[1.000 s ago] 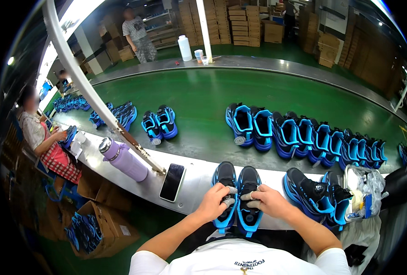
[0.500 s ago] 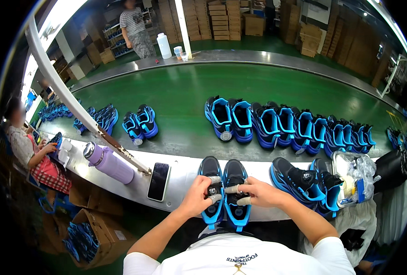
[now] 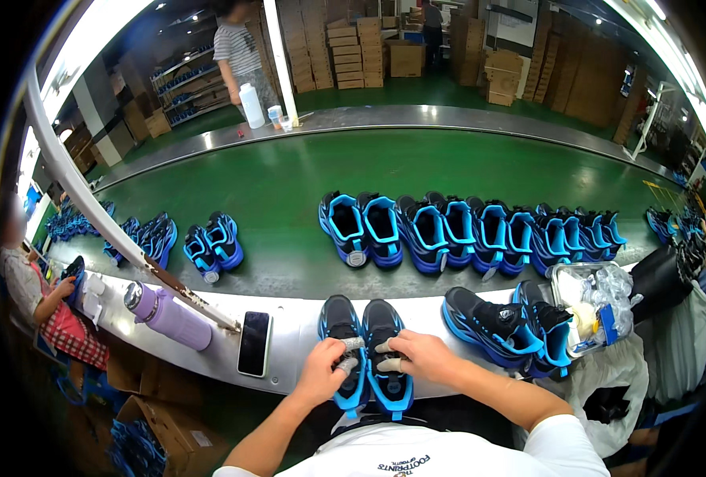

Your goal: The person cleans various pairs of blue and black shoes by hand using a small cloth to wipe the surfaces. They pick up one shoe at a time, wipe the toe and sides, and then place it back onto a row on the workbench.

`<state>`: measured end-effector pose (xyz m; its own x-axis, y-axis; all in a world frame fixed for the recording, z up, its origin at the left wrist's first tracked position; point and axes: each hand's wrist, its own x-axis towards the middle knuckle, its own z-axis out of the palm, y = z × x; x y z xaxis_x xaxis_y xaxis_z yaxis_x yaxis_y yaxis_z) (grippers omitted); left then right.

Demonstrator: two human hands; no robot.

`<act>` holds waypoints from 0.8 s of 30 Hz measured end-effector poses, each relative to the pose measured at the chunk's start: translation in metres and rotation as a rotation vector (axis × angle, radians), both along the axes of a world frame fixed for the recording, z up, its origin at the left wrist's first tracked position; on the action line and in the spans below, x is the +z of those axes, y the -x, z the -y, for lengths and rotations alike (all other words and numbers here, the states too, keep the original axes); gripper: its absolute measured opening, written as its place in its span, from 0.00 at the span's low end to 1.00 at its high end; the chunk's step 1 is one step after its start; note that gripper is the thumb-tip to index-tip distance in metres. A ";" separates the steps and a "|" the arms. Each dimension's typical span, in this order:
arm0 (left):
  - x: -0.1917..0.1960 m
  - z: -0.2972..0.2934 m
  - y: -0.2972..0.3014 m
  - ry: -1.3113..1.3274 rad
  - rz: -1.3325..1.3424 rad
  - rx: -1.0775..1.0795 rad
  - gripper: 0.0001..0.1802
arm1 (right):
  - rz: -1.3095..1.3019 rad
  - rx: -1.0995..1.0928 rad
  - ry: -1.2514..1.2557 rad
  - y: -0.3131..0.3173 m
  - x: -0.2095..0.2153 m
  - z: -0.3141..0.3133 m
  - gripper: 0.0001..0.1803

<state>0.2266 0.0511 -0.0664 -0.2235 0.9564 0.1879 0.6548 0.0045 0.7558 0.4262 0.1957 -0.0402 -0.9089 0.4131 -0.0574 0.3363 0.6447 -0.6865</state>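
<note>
Sneakers [image 3: 339, 315], a black pair with bright blue trim, sit side by side on the shiny metal ledge [image 3: 295, 327], toes away from you. Your left hand [image 3: 321, 372] has pale-wrapped fingertips [image 3: 353, 343] on the left one, your right hand [image 3: 427, 356] likewise on the right; can't tell if either's pinching.

White short-sleeved T-shirt [image 3: 480, 449] with dark chest lettering [image 3: 404, 466] and pale finger covers [image 3: 353, 343]

Light: bright strip lamp [image 3: 90, 44], upper left | glare: metal ledge [image 3: 385, 118] | edges: black, bowed (fisheye) | background: dim
</note>
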 end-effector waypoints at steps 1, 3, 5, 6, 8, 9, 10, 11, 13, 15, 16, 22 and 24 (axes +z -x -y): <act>0.001 0.000 0.003 0.011 -0.022 -0.036 0.18 | 0.007 -0.005 0.005 -0.002 0.000 -0.007 0.19; 0.026 -0.009 -0.007 0.008 0.055 0.071 0.20 | -0.093 0.139 -0.008 -0.005 -0.003 -0.022 0.20; 0.019 -0.007 -0.015 0.026 0.015 0.177 0.17 | -0.126 0.167 0.047 -0.008 -0.003 -0.016 0.21; 0.018 -0.008 -0.014 0.024 0.014 0.179 0.17 | -0.072 0.099 0.043 -0.004 -0.003 -0.011 0.21; 0.019 -0.008 -0.008 0.143 0.039 0.056 0.16 | 0.139 -0.025 0.058 0.001 0.008 -0.003 0.22; 0.017 -0.006 -0.007 0.141 0.040 0.059 0.16 | 0.140 -0.023 0.056 0.000 0.008 -0.005 0.22; 0.014 -0.003 -0.007 0.075 -0.037 0.085 0.16 | 0.058 0.026 0.056 -0.002 0.007 -0.007 0.22; 0.013 -0.002 -0.007 0.009 -0.114 0.114 0.15 | -0.024 0.076 0.056 -0.004 0.006 -0.011 0.21; 0.037 0.003 -0.030 -0.220 -0.228 0.187 0.15 | -0.083 0.175 0.165 -0.007 0.002 -0.018 0.22; 0.038 0.021 -0.045 0.019 0.124 0.074 0.13 | -0.105 0.174 0.054 -0.005 -0.003 -0.015 0.20; 0.038 0.023 -0.056 0.271 0.484 0.033 0.13 | -0.129 0.084 -0.007 -0.006 -0.006 -0.007 0.19; -0.001 0.019 -0.085 0.454 1.433 0.114 0.17 | -0.063 0.115 0.025 -0.004 0.016 -0.006 0.20; 0.003 0.011 -0.089 0.471 1.512 0.096 0.16 | -0.053 0.135 -0.006 -0.004 0.010 -0.007 0.20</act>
<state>0.3153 0.0401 -0.0633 0.0177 0.8344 -0.5509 -0.6848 0.4116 0.6014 0.4299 0.2023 -0.0298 -0.9579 0.2871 -0.0055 0.2095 0.6856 -0.6972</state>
